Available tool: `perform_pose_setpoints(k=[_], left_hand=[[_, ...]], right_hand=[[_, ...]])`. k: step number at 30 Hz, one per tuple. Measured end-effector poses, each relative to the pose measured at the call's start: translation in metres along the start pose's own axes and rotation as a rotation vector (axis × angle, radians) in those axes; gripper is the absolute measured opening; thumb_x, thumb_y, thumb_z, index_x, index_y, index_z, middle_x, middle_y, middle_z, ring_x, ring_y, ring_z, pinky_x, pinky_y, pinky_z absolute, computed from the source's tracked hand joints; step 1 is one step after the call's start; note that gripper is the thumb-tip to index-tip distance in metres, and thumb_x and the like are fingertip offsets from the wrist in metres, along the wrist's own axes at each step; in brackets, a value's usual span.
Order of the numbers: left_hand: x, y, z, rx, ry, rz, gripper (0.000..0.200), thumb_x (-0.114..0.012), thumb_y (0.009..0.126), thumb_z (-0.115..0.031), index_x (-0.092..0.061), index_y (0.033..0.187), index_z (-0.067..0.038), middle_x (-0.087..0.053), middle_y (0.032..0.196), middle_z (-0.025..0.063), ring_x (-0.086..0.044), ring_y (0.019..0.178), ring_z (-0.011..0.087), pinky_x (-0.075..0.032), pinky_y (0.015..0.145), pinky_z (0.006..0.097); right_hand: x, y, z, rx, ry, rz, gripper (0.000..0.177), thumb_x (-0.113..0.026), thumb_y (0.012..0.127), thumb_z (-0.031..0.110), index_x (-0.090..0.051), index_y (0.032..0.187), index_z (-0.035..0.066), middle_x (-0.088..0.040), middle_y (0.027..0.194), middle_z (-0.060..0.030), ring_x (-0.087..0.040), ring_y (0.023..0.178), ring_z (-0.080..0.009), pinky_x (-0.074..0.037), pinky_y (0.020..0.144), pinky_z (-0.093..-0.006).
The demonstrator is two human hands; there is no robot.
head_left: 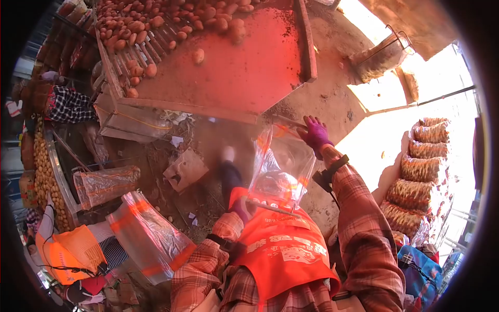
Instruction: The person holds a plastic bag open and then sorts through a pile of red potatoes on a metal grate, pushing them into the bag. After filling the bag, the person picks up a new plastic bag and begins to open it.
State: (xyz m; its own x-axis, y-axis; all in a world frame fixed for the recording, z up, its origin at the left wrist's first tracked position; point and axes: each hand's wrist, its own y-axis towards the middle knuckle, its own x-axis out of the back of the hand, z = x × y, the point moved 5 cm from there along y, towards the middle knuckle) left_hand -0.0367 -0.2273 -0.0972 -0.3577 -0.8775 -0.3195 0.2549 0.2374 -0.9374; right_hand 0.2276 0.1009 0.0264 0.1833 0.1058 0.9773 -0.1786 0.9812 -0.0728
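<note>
A clear plastic bag (pixel 296 151) with orange stripes stretches between my gloved hands, below the front corner of a red sorting table (pixel 228 67). My left hand (pixel 241 209), in a purple glove, is closed at the bag's near edge, beside a thin rod (pixel 274 209) that crosses my red apron (pixel 283 244). At the far side of the bag, my right hand (pixel 316 136) has its purple-gloved fingers spread, touching the bag's rim by a second rod (pixel 289 121). Part of the left fingers is hidden.
Potatoes (pixel 138 31) lie on the table's slats. Filled potato bags (pixel 416 182) stand in a row at right. A co-worker in an orange vest (pixel 70 255) is at lower left, near another plastic bag (pixel 150 234). Cardboard (pixel 185 170) lies on the floor.
</note>
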Motion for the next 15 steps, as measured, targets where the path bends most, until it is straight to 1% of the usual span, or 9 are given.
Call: perform_pose_setpoints(k=[1,3,4,6,8,10,12,13,15], left_hand=[[0.009,0.009,-0.006,0.042,0.026,-0.108,0.02,-0.059,0.097,-0.024,-0.06,0.083,-0.01,-0.065,0.073,0.0036,-0.067,0.068,0.0214,-0.06,0.065,0.0381],[0.014,0.022,-0.019,0.1,0.125,-0.119,0.019,-0.059,0.097,-0.023,-0.061,0.086,-0.008,-0.065,0.074,0.0053,-0.067,0.068,0.0222,-0.06,0.066,0.0386],[0.002,0.013,-0.019,0.153,0.191,-0.137,0.019,-0.058,0.098,-0.022,-0.061,0.089,-0.006,-0.066,0.076,0.0071,-0.067,0.069,0.023,-0.061,0.068,0.0391],[-0.023,-0.005,-0.016,0.206,0.159,-0.196,0.018,-0.057,0.098,-0.02,-0.061,0.094,-0.003,-0.066,0.079,0.0088,-0.067,0.069,0.0234,-0.062,0.067,0.0387],[-0.063,-0.008,-0.041,0.083,0.286,-0.057,0.012,-0.057,0.098,-0.019,-0.063,0.096,-0.009,-0.061,0.078,0.0018,-0.064,0.07,0.017,-0.054,0.061,0.028],[-0.1,-0.001,-0.073,0.07,0.437,-0.055,0.01,-0.062,0.096,-0.02,-0.062,0.099,-0.01,-0.058,0.078,0.0006,-0.06,0.07,0.0138,-0.053,0.061,0.0261],[-0.138,0.012,-0.109,-0.184,0.517,0.158,0.019,-0.061,0.101,-0.026,-0.062,0.095,-0.008,-0.065,0.078,0.003,-0.064,0.065,0.0133,-0.056,0.055,0.0235],[-0.161,0.009,-0.12,-0.218,0.558,0.127,0.019,-0.061,0.102,-0.027,-0.062,0.094,-0.01,-0.064,0.077,0.0013,-0.062,0.062,0.0116,-0.054,0.053,0.0222],[-0.2,0.013,-0.145,-0.27,0.664,0.084,0.02,-0.06,0.103,-0.029,-0.063,0.097,-0.01,-0.063,0.077,-0.0001,-0.061,0.064,0.0099,-0.053,0.054,0.0225]], right_hand=[[0.001,0.012,-0.001,-0.021,-0.007,-0.006,0.057,-0.065,0.088,0.044,-0.06,0.134,0.01,-0.058,0.14,-0.0169,-0.054,0.13,-0.0367,-0.044,0.105,-0.0457],[-0.021,0.028,-0.011,-0.251,0.342,0.494,0.043,-0.065,0.089,0.041,-0.069,0.115,0.007,-0.072,0.111,-0.0146,-0.067,0.105,-0.0315,-0.051,0.09,-0.0427],[-0.022,0.029,-0.019,-0.285,0.327,0.498,0.043,-0.065,0.089,0.041,-0.069,0.115,0.007,-0.072,0.111,-0.0146,-0.067,0.105,-0.0315,-0.051,0.09,-0.0427],[-0.017,0.032,-0.029,-0.319,0.493,0.389,0.034,-0.066,0.089,0.038,-0.072,0.099,0.006,-0.07,0.083,-0.0099,-0.066,0.079,-0.0229,-0.051,0.074,-0.0384],[-0.012,0.044,-0.049,-0.392,0.517,0.363,0.032,-0.065,0.09,0.035,-0.072,0.102,0.006,-0.069,0.085,-0.0104,-0.064,0.079,-0.0227,-0.05,0.075,-0.0385],[-0.018,0.038,-0.09,-0.481,0.516,0.289,0.029,-0.065,0.091,0.032,-0.073,0.101,0.005,-0.069,0.084,-0.0096,-0.063,0.079,-0.0202,-0.049,0.074,-0.037],[-0.008,0.038,-0.098,-0.614,0.671,0.23,0.03,-0.065,0.094,0.033,-0.07,0.099,0.004,-0.062,0.077,-0.0038,-0.058,0.072,-0.0131,-0.046,0.066,-0.031],[-0.003,0.045,-0.102,-0.641,0.661,0.203,0.031,-0.064,0.095,0.033,-0.07,0.099,0.003,-0.061,0.077,-0.0018,-0.056,0.072,-0.0126,-0.045,0.066,-0.0303],[0.001,0.057,-0.106,-0.693,0.721,0.134,0.03,-0.065,0.093,0.032,-0.071,0.1,0.004,-0.066,0.077,-0.0055,-0.06,0.072,-0.0159,-0.049,0.071,-0.0332]])
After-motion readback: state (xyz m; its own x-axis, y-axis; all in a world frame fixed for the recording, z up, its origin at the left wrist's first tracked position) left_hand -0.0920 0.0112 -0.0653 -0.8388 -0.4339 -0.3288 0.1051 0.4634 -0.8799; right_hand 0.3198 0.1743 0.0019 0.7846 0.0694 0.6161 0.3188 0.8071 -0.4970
